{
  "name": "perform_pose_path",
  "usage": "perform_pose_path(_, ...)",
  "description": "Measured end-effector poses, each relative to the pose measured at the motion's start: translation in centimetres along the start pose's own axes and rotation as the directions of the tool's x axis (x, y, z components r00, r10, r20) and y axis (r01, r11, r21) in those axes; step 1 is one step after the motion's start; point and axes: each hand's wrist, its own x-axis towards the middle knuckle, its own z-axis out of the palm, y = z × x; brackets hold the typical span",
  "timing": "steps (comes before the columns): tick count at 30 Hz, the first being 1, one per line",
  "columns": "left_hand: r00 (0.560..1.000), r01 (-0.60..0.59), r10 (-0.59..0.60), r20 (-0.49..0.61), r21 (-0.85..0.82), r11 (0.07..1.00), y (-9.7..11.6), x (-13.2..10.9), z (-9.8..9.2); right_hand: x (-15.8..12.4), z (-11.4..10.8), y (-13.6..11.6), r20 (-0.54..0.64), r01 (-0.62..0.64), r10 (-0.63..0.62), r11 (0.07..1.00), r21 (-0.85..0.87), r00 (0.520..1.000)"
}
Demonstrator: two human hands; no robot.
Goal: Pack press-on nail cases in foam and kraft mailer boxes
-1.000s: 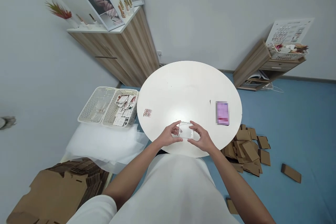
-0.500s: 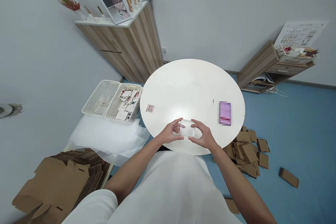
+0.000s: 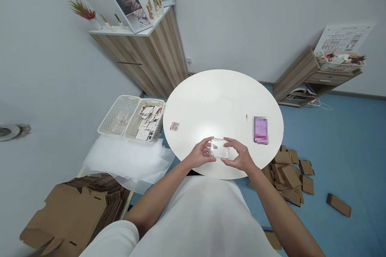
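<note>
Between my two hands is a small clear plastic box, held over the near edge of the round white table. My left hand grips its left side, thumb toward me and fingers along the far side. On the right, my right hand holds the box the same way with thumb and fingers. What is inside the box, if anything, is too faint to tell. Left on the table lies a small card with several nail-like pieces. A phone with a blurred purple screen rests at the right.
Left of the table stand a white basket with clear plastic pieces and a white basket of small cards. White translucent sheets and stacked cardboard are nearer me. Folded cardboard boxes lie on the floor at right.
The camera view has shifted slightly, so everything appears a little lower and to the right. Both hands keep hold of the clear box, which now shows its outline more plainly.
</note>
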Motion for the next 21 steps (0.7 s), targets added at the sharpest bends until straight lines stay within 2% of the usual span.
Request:
perform_pose_path(4,1.0,0.019,-0.018,0.013,-0.08,0.997,0.4,0.0,0.0,0.4,0.0,0.2,-0.016,-0.009,0.01,0.998,0.059,1.0)
perform_pose_path(6,0.999,0.044,-0.046,-0.022,-0.089,0.995,0.4,-0.1,-0.2,0.5,0.1,0.5,-0.036,-0.031,0.035,0.994,0.1,0.999)
perform_pose_path(10,0.991,0.1,-0.101,-0.093,-0.008,0.995,-0.3,-0.8,-0.6,0.8,0.2,0.8,0.001,-0.16,0.161,0.979,0.129,0.987)
perform_pose_path(16,0.994,0.081,-0.078,-0.077,0.033,0.996,-1.6,-1.5,-0.6,2.5,1.3,1.5,-0.047,-0.422,0.452,0.861,0.284,0.891)
perform_pose_path(21,0.99,0.077,-0.077,-0.122,-0.008,0.997,-3.0,-1.2,-0.7,2.1,2.9,2.5,0.018,-0.521,0.553,0.773,0.362,0.833)
